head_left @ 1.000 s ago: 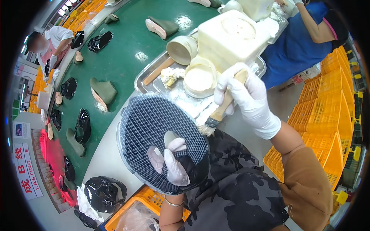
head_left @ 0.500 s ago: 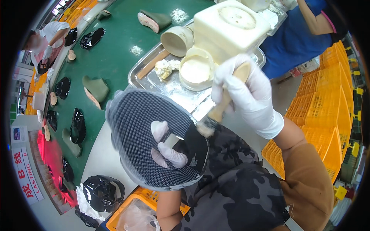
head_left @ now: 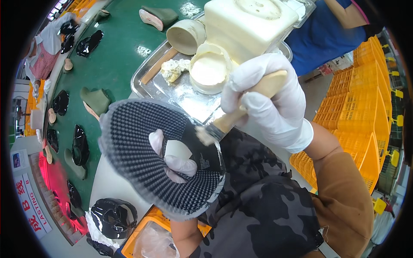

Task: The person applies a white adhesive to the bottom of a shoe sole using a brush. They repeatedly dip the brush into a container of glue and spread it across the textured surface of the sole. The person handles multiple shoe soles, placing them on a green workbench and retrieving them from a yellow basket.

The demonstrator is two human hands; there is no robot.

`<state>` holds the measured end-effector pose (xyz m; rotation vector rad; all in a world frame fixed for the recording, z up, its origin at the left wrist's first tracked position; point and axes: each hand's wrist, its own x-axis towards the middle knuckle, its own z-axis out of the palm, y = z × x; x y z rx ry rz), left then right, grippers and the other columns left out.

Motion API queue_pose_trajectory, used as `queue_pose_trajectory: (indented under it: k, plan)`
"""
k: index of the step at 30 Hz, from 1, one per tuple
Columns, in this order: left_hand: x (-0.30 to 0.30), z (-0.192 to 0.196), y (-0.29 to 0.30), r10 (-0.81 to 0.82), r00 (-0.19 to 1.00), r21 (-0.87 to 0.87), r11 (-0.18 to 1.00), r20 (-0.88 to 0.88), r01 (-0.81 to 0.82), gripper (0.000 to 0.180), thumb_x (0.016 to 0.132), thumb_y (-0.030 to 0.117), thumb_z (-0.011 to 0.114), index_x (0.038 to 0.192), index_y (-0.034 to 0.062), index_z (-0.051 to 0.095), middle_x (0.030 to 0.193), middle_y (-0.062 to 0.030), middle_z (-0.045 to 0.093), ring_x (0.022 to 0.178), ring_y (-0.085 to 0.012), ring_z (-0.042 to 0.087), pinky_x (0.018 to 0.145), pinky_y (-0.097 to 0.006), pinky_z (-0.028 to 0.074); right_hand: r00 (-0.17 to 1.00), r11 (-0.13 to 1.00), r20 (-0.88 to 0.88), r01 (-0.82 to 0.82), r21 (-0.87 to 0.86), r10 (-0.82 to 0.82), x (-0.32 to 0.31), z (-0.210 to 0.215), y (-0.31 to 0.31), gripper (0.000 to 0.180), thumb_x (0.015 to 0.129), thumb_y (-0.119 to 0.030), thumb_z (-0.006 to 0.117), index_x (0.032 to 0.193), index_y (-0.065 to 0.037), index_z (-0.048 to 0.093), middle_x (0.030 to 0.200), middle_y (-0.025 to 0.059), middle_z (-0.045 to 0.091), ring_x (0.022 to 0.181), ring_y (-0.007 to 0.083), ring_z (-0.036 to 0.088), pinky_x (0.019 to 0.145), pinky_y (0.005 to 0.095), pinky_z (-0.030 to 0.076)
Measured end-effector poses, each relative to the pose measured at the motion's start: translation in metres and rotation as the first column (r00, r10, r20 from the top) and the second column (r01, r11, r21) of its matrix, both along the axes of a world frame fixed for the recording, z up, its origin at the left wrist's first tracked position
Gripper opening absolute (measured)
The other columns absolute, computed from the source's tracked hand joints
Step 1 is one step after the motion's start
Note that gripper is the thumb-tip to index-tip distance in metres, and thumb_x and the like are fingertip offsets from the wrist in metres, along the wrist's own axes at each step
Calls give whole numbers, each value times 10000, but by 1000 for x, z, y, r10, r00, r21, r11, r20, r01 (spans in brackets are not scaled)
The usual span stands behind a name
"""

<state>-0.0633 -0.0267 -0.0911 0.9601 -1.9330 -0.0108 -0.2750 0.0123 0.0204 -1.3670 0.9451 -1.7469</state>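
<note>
My left hand (head_left: 180,165), in a white glove, grips a shoe upper (head_left: 133,129) with its dark checked lining facing up. Its fingers come through the opening in the middle; the rest of the hand is hidden beneath. My right hand (head_left: 279,101), also gloved, is closed around the wooden handle of a flat brush (head_left: 228,119). The whitish bristles meet the plain black end of the upper, where a patch of small print shows. Just beyond, a tub of white paste (head_left: 209,73) stands on a metal tray (head_left: 140,77).
On the tray are a tipped beige cup (head_left: 185,36), a flat wooden stick (head_left: 159,64) and a big cream container (head_left: 245,30). Black uppers (head_left: 80,144) and green shoe lasts (head_left: 94,101) lie on the green belt. Orange crates (head_left: 357,116) stack at right. A person in blue (head_left: 327,38) is near.
The brush has moved left and slightly up onto the upper's black end. The upper has shifted left and tilted, and my view has turned a little to the right.
</note>
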Motion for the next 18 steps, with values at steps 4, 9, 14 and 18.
queue_pose_trajectory:
  k: [4, 9, 14, 18]
  plan:
    - [0, 16, 6, 37, 998, 78, 996, -54, -33, 397, 882, 159, 391, 1186, -93, 352, 1123, -231, 476, 1016, -332, 513, 895, -397, 429, 923, 977, -373, 14, -215, -95, -5, -21, -12, 121, 850, -67, 575, 928, -28, 491, 744, 48, 582, 635, 144, 590, 582, 242, 462]
    - [-9, 21, 3, 42, 995, 127, 991, -93, -30, 378, 865, 136, 403, 1171, -85, 388, 1096, -206, 485, 1004, -325, 508, 888, -373, 421, 981, 995, -189, -25, 98, 43, -4, -14, 7, 139, 877, -138, 545, 930, -34, 469, 738, 64, 580, 556, 119, 551, 517, 226, 443]
    - [5, 32, -2, 128, 970, -331, 942, 209, -53, 290, 883, 92, 396, 1101, -99, 381, 1032, -181, 455, 910, -302, 540, 764, -314, 473, 971, 970, 205, -161, 181, 123, 4, 6, 10, 287, 876, -283, 545, 989, -56, 410, 756, 127, 576, 461, 92, 491, 422, 171, 410]
    - [-8, 37, -21, 265, 911, -699, 714, 316, 35, 223, 897, 57, 390, 1045, -109, 376, 980, -161, 431, 835, -283, 565, 665, -267, 515, 926, 901, 321, -303, 311, 200, -3, 7, 25, 331, 824, -237, 627, 982, -61, 395, 789, 142, 567, 514, 120, 529, 483, 199, 458]
